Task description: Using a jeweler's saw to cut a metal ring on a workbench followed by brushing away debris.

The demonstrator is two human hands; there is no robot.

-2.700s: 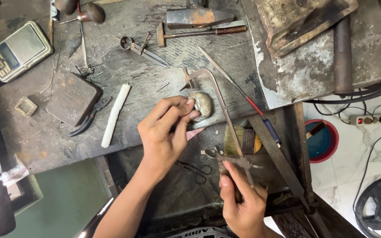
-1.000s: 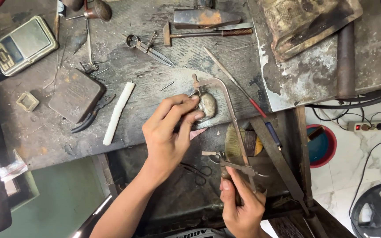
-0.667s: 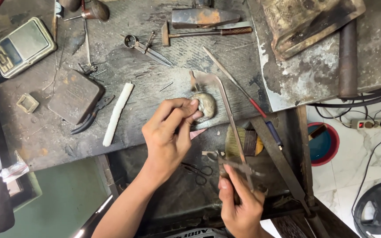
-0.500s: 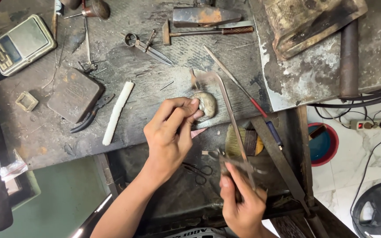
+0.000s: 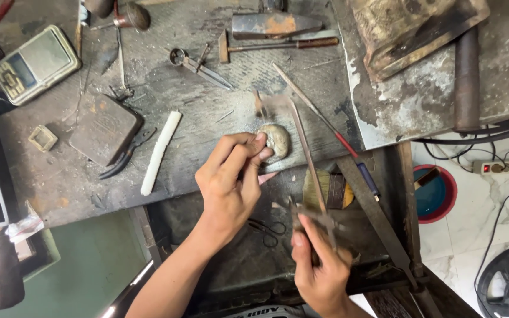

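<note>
At bench edge: left hand (image 5: 231,182) fingers pinch oval piece (image 5: 277,141); right hand (image 5: 320,268) grips saw frame (image 5: 304,147).

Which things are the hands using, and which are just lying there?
In use: left hand pressing the rounded metal piece; right hand holding the saw frame.

Lying about: white stick, pliers, scale, hammer, small scissors.

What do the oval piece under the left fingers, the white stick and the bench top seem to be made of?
Oval piece: looks like dull silvery metal, with a soft grey sheen. White stick: matt and chalky, perhaps wax or plastic; unclear. Bench top: probably worn wood, grey, scratched and stained. The left hand presses the piece down.
</note>
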